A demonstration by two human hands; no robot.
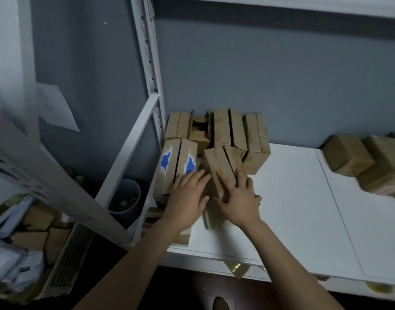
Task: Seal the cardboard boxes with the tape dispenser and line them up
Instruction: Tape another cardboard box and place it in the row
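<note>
We judge lining-up step: left grip [187, 198] released, flat on blue-marked box [176, 162]; right grip [236, 195] released, flat on plain box [216, 166], both on shelf [292, 198]. Flaps look untaped; next needs tape dispenser, unseen.

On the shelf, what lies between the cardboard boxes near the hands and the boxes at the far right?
Only bare white shelf board, crossed by one thin seam line; the head view shows it.
</note>
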